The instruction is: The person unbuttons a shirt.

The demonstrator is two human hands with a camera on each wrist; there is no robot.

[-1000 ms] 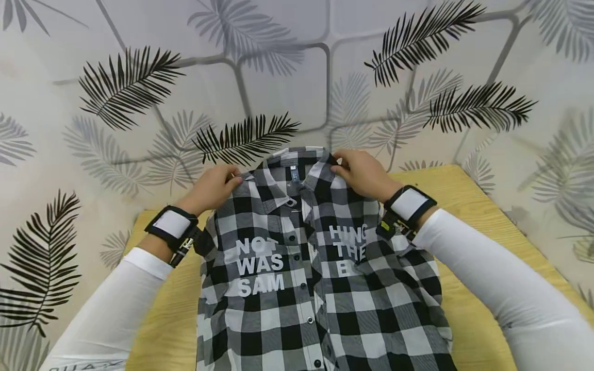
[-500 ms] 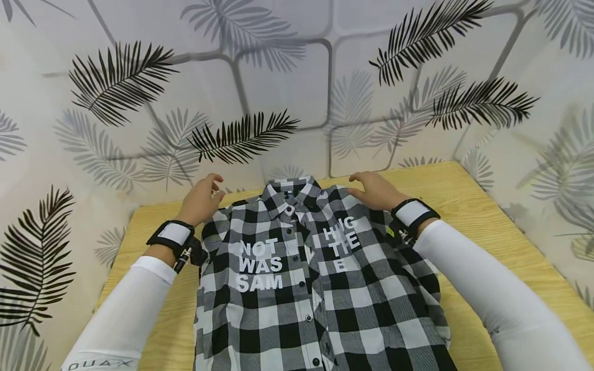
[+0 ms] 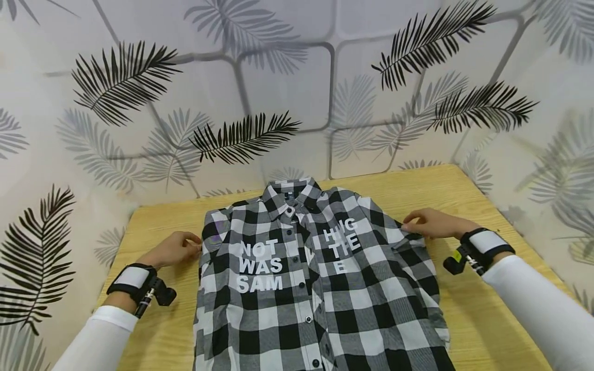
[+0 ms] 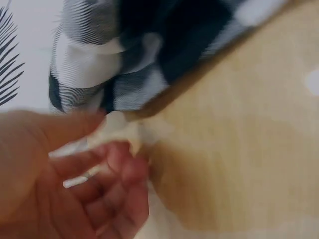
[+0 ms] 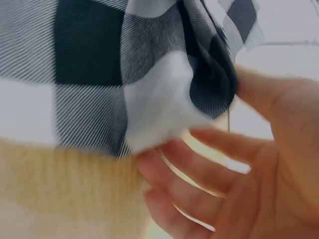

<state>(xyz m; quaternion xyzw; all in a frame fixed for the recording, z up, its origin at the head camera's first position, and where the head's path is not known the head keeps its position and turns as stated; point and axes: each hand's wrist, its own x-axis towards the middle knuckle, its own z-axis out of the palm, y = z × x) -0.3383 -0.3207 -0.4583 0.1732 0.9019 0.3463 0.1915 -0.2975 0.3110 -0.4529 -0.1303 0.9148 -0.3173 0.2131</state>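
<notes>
A black, white and grey checked button-up shirt [image 3: 278, 278] lies front up, collar away from me, with white lettering on both sides of its chest. My left hand [image 3: 171, 250] is beside the shirt's left edge; its fingers are loosely curled and hold nothing. In the left wrist view, the thumb of the left hand [image 4: 75, 169] is close to the cloth, and blur hides whether it touches. My right hand [image 3: 438, 224] pinches the sleeve edge at the shirt's right side. In the right wrist view, cloth of the shirt [image 5: 149, 89] sits between the right hand's [image 5: 249, 164] thumb and fingers.
The shirt lies on a light wooden table [image 3: 153, 221], whose back edge meets a wall [image 3: 287, 93] printed with leaves and lines. Each wrist wears a strap with a small camera. The shirt's lower part runs out of the head view.
Both hands have let go of the shirt's shoulders and moved outward and down to its sides. The collar has dropped flat onto the table. The right hand has taken hold of the sleeve edge.
</notes>
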